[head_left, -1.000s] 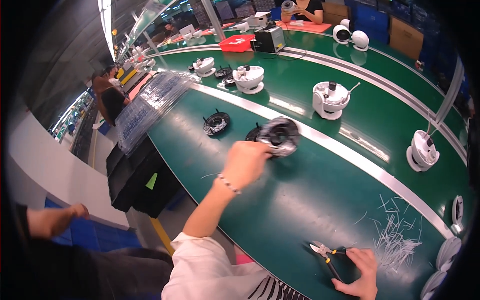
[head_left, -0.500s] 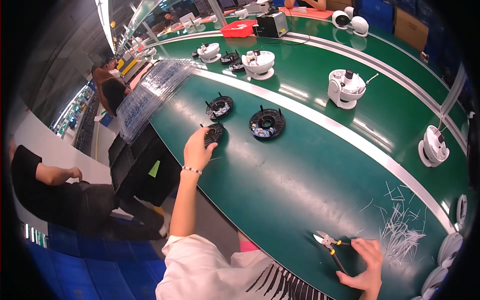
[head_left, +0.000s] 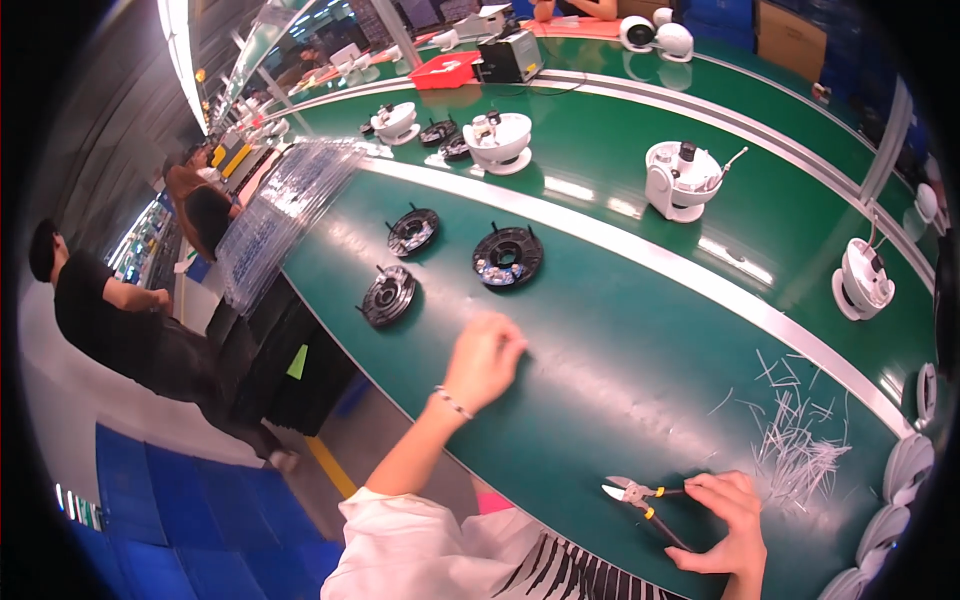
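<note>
Left hand (head_left: 484,358) loosely curled, empty, black disc (head_left: 388,297) at its 10 o'clock; right hand (head_left: 728,520) grips cutters (head_left: 640,496) on bench (head_left: 600,340).

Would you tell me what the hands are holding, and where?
The right hand grips the cutting pliers by their handles; the left hand holds nothing.

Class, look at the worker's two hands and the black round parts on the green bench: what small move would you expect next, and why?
Probably the left hand reaches to the nearest black round part and draws it in. That hand is empty, hovering just short of the part, while the right hand rests on cutting pliers beside a heap of white offcuts.
</note>
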